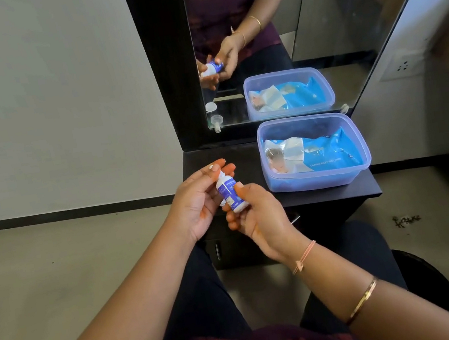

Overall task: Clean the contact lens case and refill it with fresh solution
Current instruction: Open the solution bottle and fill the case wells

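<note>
A small white solution bottle (229, 191) with a blue label is held tilted above the front left of the dark table (341, 192). My right hand (258, 214) grips its lower body from below. My left hand (201, 198) is at the bottle's top, thumb and forefinger pinching what looks like a small white cap (213, 167) beside the nozzle. I cannot make out the lens case on the table. A small white round object (210, 107) shows only in the mirror's reflection, and I cannot tell what it is.
A translucent blue plastic tub (321, 179) holding a blue wet-wipes pack (331, 151) stands on the table's right half. A mirror (340, 14) in a dark frame rises behind the table. The wall is to the left, the floor below, and my lap is at the bottom.
</note>
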